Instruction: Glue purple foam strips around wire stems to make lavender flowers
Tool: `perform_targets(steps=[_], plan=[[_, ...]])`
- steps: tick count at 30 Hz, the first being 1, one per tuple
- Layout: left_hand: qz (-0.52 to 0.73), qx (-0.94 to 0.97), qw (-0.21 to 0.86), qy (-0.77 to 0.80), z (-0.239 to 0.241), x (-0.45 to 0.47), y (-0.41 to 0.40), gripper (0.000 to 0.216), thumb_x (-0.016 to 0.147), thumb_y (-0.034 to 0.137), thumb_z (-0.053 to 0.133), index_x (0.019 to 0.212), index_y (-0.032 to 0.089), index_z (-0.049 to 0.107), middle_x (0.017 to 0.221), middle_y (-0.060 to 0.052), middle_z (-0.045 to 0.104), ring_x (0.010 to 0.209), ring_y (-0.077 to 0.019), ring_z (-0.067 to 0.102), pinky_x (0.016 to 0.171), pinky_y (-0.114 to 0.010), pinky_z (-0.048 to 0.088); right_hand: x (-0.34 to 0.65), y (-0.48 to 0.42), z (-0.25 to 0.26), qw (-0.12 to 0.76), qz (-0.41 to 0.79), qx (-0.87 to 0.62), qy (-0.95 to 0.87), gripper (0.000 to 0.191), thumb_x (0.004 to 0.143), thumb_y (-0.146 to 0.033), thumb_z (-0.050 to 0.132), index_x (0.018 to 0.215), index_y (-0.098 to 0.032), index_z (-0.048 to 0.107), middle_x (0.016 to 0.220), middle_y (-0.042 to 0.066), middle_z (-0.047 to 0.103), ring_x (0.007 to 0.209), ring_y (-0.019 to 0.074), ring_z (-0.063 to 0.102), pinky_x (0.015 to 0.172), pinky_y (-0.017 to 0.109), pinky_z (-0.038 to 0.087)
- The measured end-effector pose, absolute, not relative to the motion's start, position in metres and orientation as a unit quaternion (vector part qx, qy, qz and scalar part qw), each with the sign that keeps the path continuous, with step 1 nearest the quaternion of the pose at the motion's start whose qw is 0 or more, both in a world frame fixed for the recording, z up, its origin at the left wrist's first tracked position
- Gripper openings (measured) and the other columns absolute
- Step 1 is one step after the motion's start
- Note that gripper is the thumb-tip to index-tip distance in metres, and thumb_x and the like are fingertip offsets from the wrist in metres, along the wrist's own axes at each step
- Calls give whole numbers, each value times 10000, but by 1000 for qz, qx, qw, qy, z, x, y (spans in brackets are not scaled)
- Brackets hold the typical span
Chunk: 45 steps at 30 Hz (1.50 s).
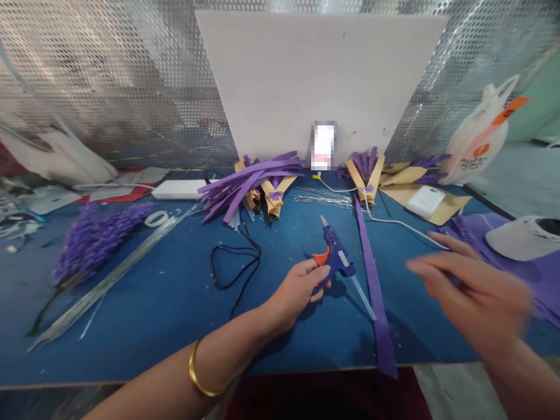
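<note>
My left hand [306,280] is closed around the handle of a blue glue gun [336,251] with an orange trigger. Its nozzle points away from me, and a clear glue stick [363,297] sticks out of its back end. Just right of the gun, a long purple strip [371,286] lies on the blue table, its near end reaching the front edge. My right hand [476,291] hovers over the right side, blurred by motion. Its fingers look apart, with nothing visible in them. White cable [402,223] runs on the table beyond it.
Purple strips [254,178] lie over small wrapped bouquets [275,198]; another bouquet [366,175] stands by a phone [324,146]. Lavender stems [100,239] and a wire bundle [118,271] occupy the left. Right are a white box [425,201], purple cloth [481,233] and a white roll [520,238].
</note>
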State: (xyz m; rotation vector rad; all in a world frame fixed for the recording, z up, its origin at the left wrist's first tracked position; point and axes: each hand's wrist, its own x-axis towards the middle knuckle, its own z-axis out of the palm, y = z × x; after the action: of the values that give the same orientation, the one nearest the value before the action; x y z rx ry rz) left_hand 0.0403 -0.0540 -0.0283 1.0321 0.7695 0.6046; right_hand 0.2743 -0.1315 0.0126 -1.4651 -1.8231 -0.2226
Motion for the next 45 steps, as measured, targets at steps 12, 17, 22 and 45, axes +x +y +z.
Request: perform_targets(steps=[12,17,22,45], plan=[[237,480,762,364,-30,37,-56,258,826,395,534,750,152,488,669,32,466,428,-23,271,425,-234,145,243,-23,3,334,-23,-439,-834,98,847,-298,608,880,-272,696,807,18,636,814,178,593,813,386,406],[233,474,767,364,-26,39,-56,229,838,364,523,761,152,483,648,45,428,425,-22,251,431,-242,128,244,-22,0,329,-18,-425,-843,94,836,-298,622,888,-260,691,822,26,622,815,179,573,795,377,407],[220,491,761,363,-23,38,-57,245,841,366,525,735,151,472,637,46,412,438,-26,263,440,-242,139,244,-21,1,322,-7,-418,-849,90,840,-295,608,830,-269,694,824,20,632,812,178,573,800,377,401],[226,489,753,379,-25,38,-57,233,864,363,486,765,152,478,623,50,381,458,-41,250,442,-233,146,235,-26,0,293,95,-580,-755,323,750,-520,653,683,-205,629,728,16,613,686,164,553,706,329,386]])
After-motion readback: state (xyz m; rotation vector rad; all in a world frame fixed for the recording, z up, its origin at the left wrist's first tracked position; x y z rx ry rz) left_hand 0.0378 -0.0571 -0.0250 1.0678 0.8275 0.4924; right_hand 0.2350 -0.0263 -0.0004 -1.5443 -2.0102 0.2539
